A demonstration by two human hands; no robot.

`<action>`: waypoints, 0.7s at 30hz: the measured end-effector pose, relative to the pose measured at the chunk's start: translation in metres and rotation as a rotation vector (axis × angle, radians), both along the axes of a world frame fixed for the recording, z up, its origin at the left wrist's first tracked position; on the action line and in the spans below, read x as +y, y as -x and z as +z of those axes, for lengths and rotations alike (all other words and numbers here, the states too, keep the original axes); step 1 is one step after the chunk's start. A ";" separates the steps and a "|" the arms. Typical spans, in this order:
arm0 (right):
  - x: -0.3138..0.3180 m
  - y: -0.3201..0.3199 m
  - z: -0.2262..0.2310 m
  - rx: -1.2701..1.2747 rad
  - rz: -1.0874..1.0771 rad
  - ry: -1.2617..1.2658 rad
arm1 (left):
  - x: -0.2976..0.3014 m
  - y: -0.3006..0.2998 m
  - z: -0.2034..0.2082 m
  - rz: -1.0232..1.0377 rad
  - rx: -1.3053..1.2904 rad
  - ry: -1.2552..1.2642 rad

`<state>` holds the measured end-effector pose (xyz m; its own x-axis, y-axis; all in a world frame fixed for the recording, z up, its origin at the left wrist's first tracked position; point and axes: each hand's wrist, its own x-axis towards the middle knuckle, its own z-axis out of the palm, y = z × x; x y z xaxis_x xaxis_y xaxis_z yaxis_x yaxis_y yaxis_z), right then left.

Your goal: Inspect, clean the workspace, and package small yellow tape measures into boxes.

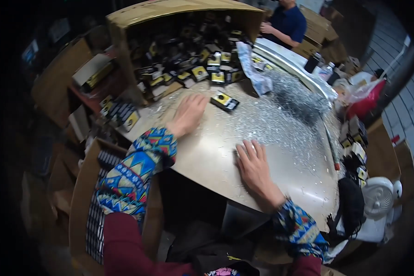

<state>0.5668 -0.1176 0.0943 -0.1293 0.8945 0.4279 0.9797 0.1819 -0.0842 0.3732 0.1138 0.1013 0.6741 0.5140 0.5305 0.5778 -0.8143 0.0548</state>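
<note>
My left hand (pixel 189 113) rests on the metal tabletop (pixel 207 161) with its fingers stretched forward, holding nothing. Just right of its fingertips lies a small black-and-yellow box (pixel 224 101), apart from the hand. My right hand (pixel 254 166) is laid flat nearer the front edge, fingers a little spread and nothing in them. Beyond it spreads a heap of small shiny metal pieces (pixel 299 103), too fine to tell what kind. At the back, a large carton (pixel 119 55) on its side opens toward me, and many similar small boxes (pixel 200 72) spill from it.
A carton (pixel 80 202) with rows of small packs stands below left. More small boxes (pixel 124 115) sit at the table's left edge. On the right are a white fan (pixel 378 198), a black bag (pixel 351 204) and a dark bottle (pixel 313 62). Another person (pixel 287 23) stands at the far side.
</note>
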 end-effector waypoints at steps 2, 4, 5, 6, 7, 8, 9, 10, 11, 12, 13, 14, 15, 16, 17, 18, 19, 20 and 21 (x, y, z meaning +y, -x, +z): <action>0.029 -0.022 -0.006 -0.015 -0.005 -0.078 | 0.021 -0.055 0.001 -0.165 0.024 0.050; 0.029 -0.036 -0.009 -0.013 -0.047 -0.024 | 0.038 -0.085 0.005 -0.173 0.144 0.124; 0.022 -0.044 -0.009 -0.001 -0.070 0.024 | 0.045 -0.095 0.009 -0.143 0.236 0.211; 0.009 -0.048 -0.008 0.006 -0.098 0.071 | 0.049 -0.096 0.012 -0.119 0.284 0.287; -0.005 -0.053 -0.005 0.004 -0.127 0.079 | 0.050 -0.098 0.016 -0.100 0.334 0.360; -0.021 -0.060 -0.005 -0.025 -0.178 0.135 | 0.046 -0.102 0.024 -0.076 0.402 0.365; -0.037 -0.066 -0.003 -0.052 -0.227 0.190 | 0.041 -0.106 0.031 -0.051 0.471 0.363; -0.051 -0.072 -0.001 -0.048 -0.235 0.215 | 0.038 -0.107 0.032 -0.078 0.478 0.359; -0.064 -0.081 -0.005 -0.042 -0.261 0.218 | 0.032 -0.107 0.032 -0.042 0.403 0.456; -0.074 -0.089 -0.010 0.111 -0.171 0.162 | 0.025 -0.101 0.033 0.008 0.326 0.547; -0.083 -0.093 -0.011 0.262 -0.079 0.107 | 0.023 -0.098 0.028 -0.004 0.333 0.544; -0.090 -0.098 -0.010 0.239 -0.119 0.080 | 0.020 -0.095 0.022 -0.007 0.198 0.542; -0.093 -0.100 -0.010 0.245 -0.130 0.076 | 0.012 -0.095 0.022 -0.009 0.063 0.537; -0.095 -0.103 -0.013 0.227 -0.233 0.116 | 0.002 -0.095 0.021 0.016 0.012 0.525; -0.097 -0.104 -0.013 0.209 -0.333 0.157 | -0.005 -0.094 0.022 0.012 0.019 0.521; -0.098 -0.103 -0.011 0.221 -0.283 0.205 | -0.012 -0.090 0.026 0.024 -0.003 0.571; -0.098 -0.098 -0.010 0.227 -0.278 0.200 | -0.019 -0.085 0.029 0.039 -0.025 0.621; -0.096 -0.091 -0.010 0.331 -0.225 0.151 | -0.025 -0.079 0.031 0.047 -0.021 0.615; -0.095 -0.084 -0.007 0.432 -0.182 0.102 | -0.033 -0.078 0.033 -0.026 -0.231 0.917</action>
